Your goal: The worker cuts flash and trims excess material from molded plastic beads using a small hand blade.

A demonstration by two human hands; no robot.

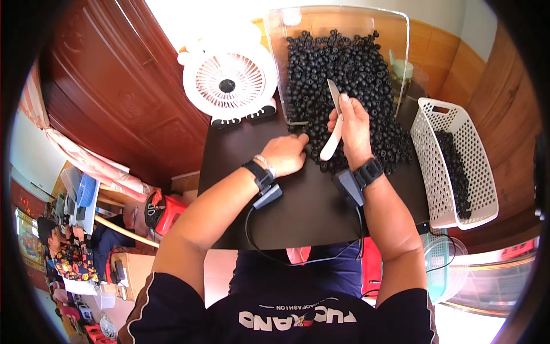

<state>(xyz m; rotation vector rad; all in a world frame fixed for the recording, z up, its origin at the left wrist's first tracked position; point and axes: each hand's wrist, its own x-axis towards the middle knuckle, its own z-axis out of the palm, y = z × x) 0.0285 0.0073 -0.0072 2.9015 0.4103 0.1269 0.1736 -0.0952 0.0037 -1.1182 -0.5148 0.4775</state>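
right hand (353, 129) grips knife (334, 121) | left hand (285, 153) touching black beads (349, 74)

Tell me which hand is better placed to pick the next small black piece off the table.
Probably the left hand: its fingers already rest on the small black pieces at the pile's near edge, while the right hand grips a white-handled knife.

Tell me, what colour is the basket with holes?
The basket is white, with small black pieces inside; the head view shows it.

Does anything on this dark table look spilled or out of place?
Nothing looks wrong. The small black rings are heaped out of the clear tray onto the table, apparently on purpose: both hands work at the heap's edge.
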